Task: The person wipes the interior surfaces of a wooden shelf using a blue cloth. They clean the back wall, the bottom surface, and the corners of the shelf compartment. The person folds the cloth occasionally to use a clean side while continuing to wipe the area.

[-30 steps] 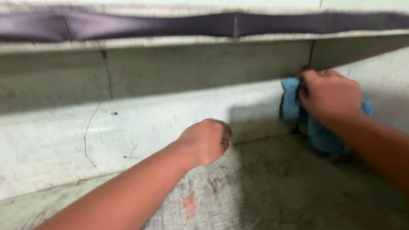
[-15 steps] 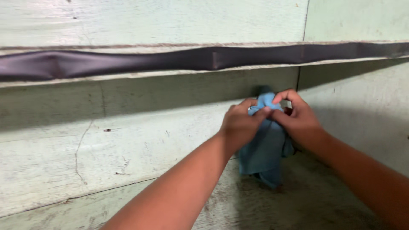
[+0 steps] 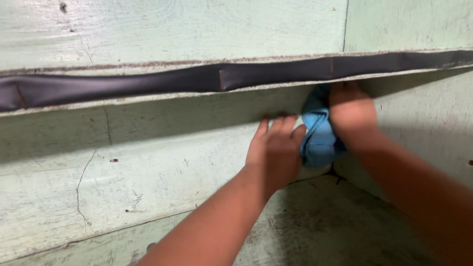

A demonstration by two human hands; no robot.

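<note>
A crumpled blue cloth (image 3: 318, 135) is pressed against the pale green wall just under a dark strip (image 3: 148, 83) that runs along a ledge. My right hand (image 3: 352, 113) grips the cloth's upper part, fingers reaching up under the ledge. My left hand (image 3: 276, 148) lies flat on the wall with fingers spread, its edge touching the cloth's left side.
The pale green wall (image 3: 98, 172) is cracked and stained. At the right it meets a second wall (image 3: 423, 128) in a corner. A dirty floor or lower surface (image 3: 320, 226) lies below the hands.
Both hands were bunched on the hanging cloth; now the left hand has opened flat on the wall and the right hand has pushed the cloth up under the ledge.
</note>
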